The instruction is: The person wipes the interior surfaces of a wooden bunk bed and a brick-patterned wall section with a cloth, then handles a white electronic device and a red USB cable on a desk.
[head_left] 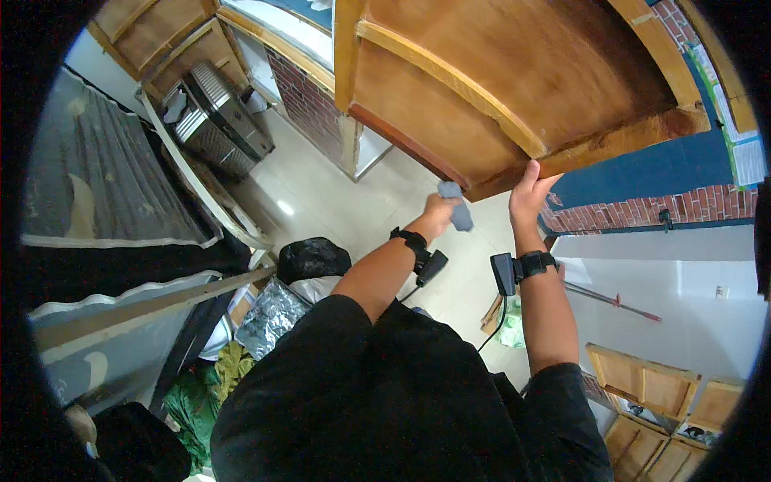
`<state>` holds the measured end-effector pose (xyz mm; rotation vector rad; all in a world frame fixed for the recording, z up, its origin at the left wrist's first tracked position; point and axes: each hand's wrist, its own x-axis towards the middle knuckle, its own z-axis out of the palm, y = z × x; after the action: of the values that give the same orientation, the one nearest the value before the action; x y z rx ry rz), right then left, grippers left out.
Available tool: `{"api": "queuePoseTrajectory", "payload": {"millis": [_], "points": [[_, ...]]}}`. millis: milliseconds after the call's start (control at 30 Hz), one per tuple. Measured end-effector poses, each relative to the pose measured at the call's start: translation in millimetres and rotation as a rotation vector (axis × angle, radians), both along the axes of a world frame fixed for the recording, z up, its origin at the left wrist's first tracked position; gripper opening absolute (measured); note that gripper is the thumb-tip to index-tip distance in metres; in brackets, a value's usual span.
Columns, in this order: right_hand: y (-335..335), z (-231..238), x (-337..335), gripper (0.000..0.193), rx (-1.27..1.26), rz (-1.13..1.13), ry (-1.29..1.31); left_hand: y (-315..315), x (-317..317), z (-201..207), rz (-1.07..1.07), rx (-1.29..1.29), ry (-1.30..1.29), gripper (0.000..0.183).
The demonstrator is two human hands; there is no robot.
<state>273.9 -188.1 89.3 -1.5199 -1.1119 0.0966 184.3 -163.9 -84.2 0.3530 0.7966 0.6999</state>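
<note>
Frame centre: the left hand (440,210) has its fingers closed around a grey cloth (456,205), held just below the wooden door (514,72) that fills the upper frame. The right hand (526,193) grips the door's lower corner. Best to hold the door steady and press the cloth flat along the edge.

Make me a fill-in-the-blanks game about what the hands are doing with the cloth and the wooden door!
1. The left hand holds a grey ____.
2. The right hand grips the bottom edge of the wooden ____.
3. Each wrist wears a black ____.
4. The wall beside the blue panel is made of red ____.

Missing words: cloth; door; band; bricks
</note>
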Motion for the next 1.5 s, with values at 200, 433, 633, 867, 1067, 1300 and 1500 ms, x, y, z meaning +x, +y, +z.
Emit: {"api": "queuePoseTrajectory", "payload": {"millis": [200, 433, 633, 867, 1067, 1300, 1500], "points": [[7, -8, -6, 0.072, -0.023, 0.039, 0.021, 3, 24, -39, 0.246, -0.345, -0.196, 0.022], [-9, -10, 15, 0.073, -0.045, -0.026, 0.054, 121, -82, -16, 0.608, -0.283, -0.069, 0.026], [-6, -12, 16, 0.066, -0.016, 0.004, 0.039, 147, -128, 15, 0.75, -0.039, -0.084, 0.02], [-2, -18, 16, 0.069, -0.024, 0.003, 0.005, 35, -41, -21, 0.146, -0.069, -0.008, 0.019], [-4, -10, 7, 0.07, -0.028, 0.037, 0.045, 11, -40, -2, 0.494, 0.15, 0.413, 0.026], [-5, 0, -2, 0.069, -0.026, 0.071, 0.105, 61, -72, 46, 0.3, 1.067, 1.028, 0.024], [-3, -8, 4, 0.07, -0.014, 0.039, 0.035, 33, -33, 43, 0.026, 1.216, 1.294, 0.029]]}}
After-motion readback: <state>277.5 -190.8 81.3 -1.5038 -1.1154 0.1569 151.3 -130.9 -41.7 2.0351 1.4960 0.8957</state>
